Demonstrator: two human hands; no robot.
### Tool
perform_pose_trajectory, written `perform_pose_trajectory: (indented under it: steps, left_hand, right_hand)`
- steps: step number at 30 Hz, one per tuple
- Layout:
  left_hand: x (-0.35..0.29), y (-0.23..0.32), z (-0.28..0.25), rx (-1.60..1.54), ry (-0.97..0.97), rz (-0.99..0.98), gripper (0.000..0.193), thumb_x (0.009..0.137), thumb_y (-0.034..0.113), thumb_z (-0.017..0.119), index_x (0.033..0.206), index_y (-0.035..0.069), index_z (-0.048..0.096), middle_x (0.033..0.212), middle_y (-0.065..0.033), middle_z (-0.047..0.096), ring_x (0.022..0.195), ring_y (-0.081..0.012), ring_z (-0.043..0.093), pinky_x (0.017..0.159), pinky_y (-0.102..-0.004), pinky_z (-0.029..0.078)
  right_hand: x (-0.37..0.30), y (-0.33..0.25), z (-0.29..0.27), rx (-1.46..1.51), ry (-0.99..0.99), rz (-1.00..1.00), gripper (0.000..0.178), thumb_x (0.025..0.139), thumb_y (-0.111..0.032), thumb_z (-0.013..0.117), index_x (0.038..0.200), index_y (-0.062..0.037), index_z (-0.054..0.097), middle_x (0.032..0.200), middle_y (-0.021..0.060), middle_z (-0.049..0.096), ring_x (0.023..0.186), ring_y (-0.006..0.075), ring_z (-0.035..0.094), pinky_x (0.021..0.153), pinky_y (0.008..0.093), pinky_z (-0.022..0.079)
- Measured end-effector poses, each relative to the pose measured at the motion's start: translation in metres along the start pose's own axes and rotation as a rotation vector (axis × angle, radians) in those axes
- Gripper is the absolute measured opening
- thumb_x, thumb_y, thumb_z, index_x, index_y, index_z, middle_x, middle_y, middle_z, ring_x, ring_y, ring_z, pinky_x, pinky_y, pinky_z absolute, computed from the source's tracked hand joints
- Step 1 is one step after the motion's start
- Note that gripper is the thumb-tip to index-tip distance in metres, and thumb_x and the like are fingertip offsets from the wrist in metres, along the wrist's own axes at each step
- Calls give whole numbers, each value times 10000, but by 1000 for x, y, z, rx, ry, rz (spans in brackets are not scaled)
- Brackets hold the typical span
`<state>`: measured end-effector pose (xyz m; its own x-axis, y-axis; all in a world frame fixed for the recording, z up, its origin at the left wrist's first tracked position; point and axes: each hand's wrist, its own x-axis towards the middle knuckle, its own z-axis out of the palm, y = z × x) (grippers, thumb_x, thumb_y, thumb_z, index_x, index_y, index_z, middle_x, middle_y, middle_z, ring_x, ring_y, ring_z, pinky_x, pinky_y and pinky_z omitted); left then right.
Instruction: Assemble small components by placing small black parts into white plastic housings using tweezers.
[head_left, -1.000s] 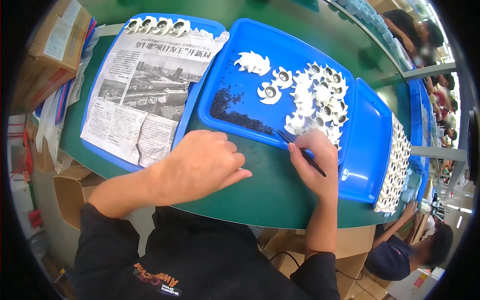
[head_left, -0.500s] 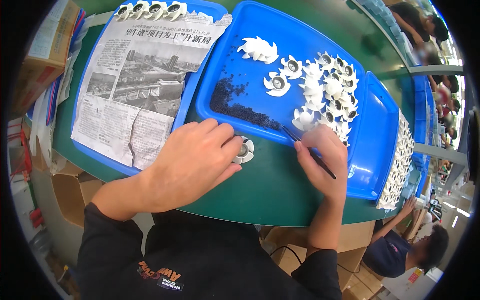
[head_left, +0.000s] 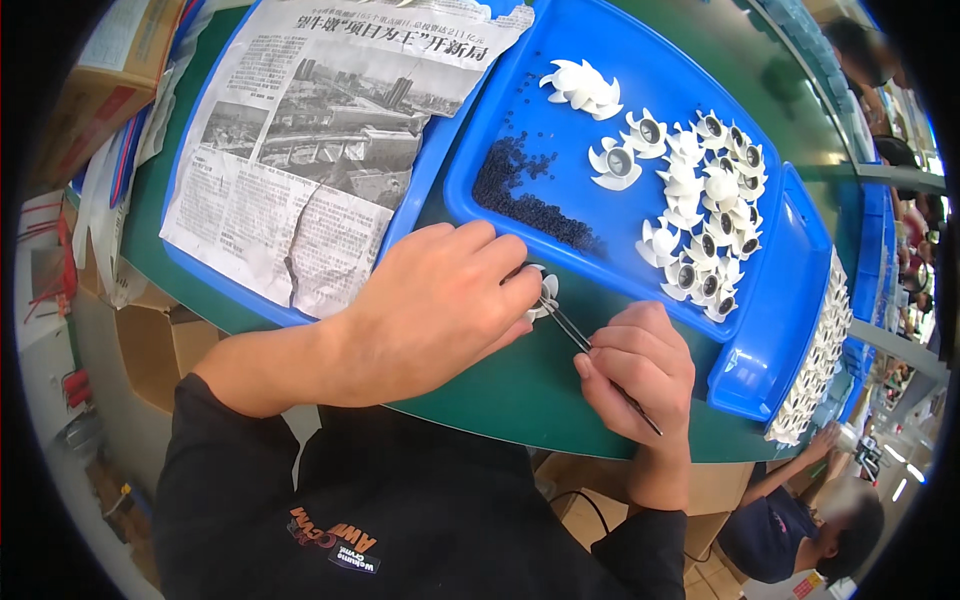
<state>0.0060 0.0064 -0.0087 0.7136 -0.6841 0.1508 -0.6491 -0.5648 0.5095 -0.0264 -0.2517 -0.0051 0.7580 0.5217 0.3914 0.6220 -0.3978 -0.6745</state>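
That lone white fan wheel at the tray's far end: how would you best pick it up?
Pinch the fan wheel by its curved outer blades, coming from above. It lies flat and apart from the pile on the blue tray, so its rim is open all round.

Both hands (head_left: pixel 440 300) (head_left: pixel 635 370) curled, fingertips close

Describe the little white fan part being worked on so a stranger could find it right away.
Start at the green table, just below the near rim of the middle blue tray. The white fan part sits under the left hand, with tweezers touching it. It alone lies outside the tray.
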Motion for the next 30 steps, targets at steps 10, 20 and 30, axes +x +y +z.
perform_pose_trajectory:
  steps: [10, 20, 30]
  left_hand:
    - [-1, -1, 0, -22, 0, -7, 370, 817, 200, 868, 1113, 37, 720, 978, -68, 633, 920, -273, 643, 777, -407, 535]
    - [-1, -1, 1, -24, -1, -7, 373, 815, 194, 871, 1117, 34, 722, 973, -73, 642, 922, -275, 653, 782, -407, 544]
    - [-1, -2, 3, -29, 7, -11, 370, 813, 199, 877, 1103, 30, 722, 963, -78, 645, 913, -276, 657, 783, -404, 556]
  right_hand:
    - [0, 1, 3, -37, -22, -4, 267, 753, 52, 848, 904, -45, 651, 874, 74, 687, 777, 277, 637, 705, 391, 487]
    - [0, 0, 4, -18, -18, -15, 253, 739, 90, 818, 909, -11, 660, 849, 115, 695, 734, 293, 617, 674, 389, 490]
    - [-1, 0, 4, -29, -23, -23, 248, 745, 81, 825, 909, -16, 666, 855, 115, 697, 742, 292, 622, 684, 390, 490]
